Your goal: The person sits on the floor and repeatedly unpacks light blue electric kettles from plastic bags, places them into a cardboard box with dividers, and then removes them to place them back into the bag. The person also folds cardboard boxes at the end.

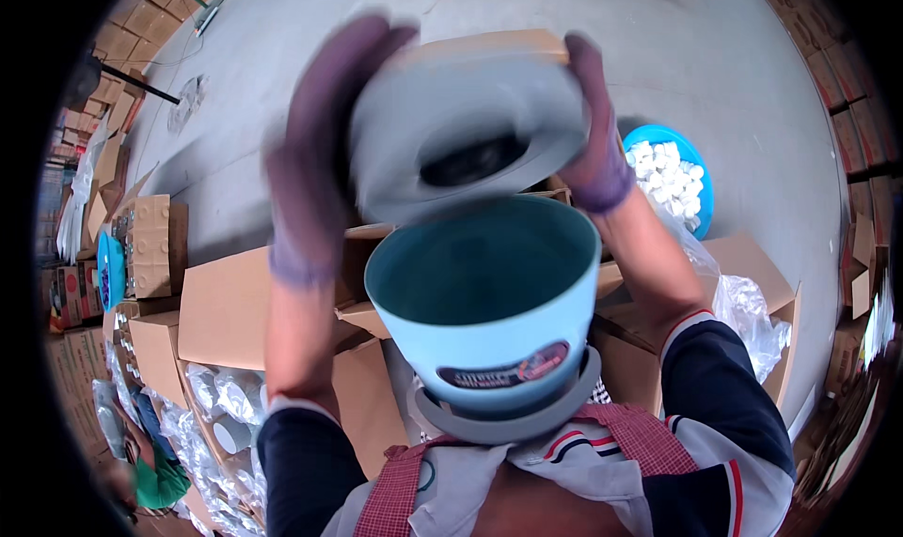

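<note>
Both my hands wear purple gloves and are raised in front of me. Between them is a blurred, rounded grey plastic part (pixel 395 133) with a dark oval opening in its lower face; a tan edge, like cardboard, shows along its top. My left hand (pixel 324 133) presses on its left side, and my right hand (pixel 594 128) grips its right side. Just below stands a light blue plant pot (pixel 489 335), upright and open at the top, with an oval label on its front. A grey saucer (pixel 508 431) sits under the pot, close to my chest.
Open cardboard boxes (pixel 226 311) surround the pot, some with clear plastic wrap (pixel 748 316). At the right is a blue basin (pixel 701 175) of small white pieces. Another blue basin (pixel 111 269) and a person in green (pixel 160 476) are at left. Stacked cartons (pixel 837 76) line the right side.
</note>
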The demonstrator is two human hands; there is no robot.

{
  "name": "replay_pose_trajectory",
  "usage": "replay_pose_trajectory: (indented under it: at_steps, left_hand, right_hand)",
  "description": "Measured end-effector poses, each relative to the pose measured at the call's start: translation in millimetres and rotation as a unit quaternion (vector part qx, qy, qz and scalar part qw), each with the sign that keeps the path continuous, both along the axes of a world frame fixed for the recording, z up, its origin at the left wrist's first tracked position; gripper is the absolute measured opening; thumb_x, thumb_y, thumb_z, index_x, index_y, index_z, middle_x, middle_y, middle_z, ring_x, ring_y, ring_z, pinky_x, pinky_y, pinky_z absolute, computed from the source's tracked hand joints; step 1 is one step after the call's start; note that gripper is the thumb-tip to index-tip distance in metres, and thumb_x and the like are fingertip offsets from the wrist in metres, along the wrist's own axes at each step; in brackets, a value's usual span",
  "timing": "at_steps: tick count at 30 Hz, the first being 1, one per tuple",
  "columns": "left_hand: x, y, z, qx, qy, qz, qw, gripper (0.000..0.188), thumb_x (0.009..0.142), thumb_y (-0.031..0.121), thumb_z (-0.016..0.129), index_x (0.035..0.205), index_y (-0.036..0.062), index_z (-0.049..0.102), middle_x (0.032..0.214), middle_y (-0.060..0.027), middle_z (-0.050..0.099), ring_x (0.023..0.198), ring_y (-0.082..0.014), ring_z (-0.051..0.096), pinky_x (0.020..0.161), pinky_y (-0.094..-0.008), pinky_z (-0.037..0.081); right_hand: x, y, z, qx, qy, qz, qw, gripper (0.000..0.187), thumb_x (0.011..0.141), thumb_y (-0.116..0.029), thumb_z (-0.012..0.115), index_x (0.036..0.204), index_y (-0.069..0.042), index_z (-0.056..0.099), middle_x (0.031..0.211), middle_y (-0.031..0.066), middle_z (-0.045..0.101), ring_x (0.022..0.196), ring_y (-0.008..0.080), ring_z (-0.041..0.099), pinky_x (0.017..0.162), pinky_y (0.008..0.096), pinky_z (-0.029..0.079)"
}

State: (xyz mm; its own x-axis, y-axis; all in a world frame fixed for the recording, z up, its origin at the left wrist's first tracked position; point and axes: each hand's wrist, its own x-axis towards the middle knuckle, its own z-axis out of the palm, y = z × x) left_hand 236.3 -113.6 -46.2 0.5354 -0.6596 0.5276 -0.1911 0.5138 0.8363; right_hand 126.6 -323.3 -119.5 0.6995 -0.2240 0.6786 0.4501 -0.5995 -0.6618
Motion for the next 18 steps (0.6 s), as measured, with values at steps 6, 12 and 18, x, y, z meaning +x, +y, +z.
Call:
replay_pose_trajectory:
  at_steps: [6,12,18]
  left_hand:
    - [183,-104,-167,0.313,-0.111,0.102,0.938,0.049,0.093,0.039,0.046,0.13,0.0067,0.051,0.131,-0.0166,0.055,0.124,-0.0248,0.049,0.107,-0.0369,0.035]
    - [167,-86,-239,0.638,-0.31,0.192,0.678,0.064,0.076,0.041,0.072,0.128,0.0136,0.049,0.122,-0.0158,0.058,0.119,-0.0317,0.052,0.099,-0.041,0.042]
    - [102,-33,-90,0.458,-0.413,0.298,0.728,0.048,0.072,0.029,0.075,0.112,0.0131,0.054,0.106,-0.0124,0.062,0.095,-0.0311,0.063,0.081,-0.0398,0.05]
  right_hand:
    - [22,-29,-88,0.388,0.005,0.016,0.922,0.033,0.095,-0.016,0.048,0.123,-0.001,0.054,0.114,0.0136,0.063,0.104,0.0213,0.062,0.088,0.0331,0.052]
    - [-46,17,-148,0.348,0.087,-0.159,0.92,0.037,0.099,-0.029,0.035,0.116,-0.002,0.054,0.108,0.0138,0.063,0.101,0.0241,0.061,0.088,0.0371,0.051]
    - [-35,10,-104,0.061,0.176,-0.325,0.927,0.032,0.091,-0.019,0.057,0.116,0.001,0.054,0.111,0.0168,0.062,0.102,0.0282,0.059,0.092,0.0387,0.044]
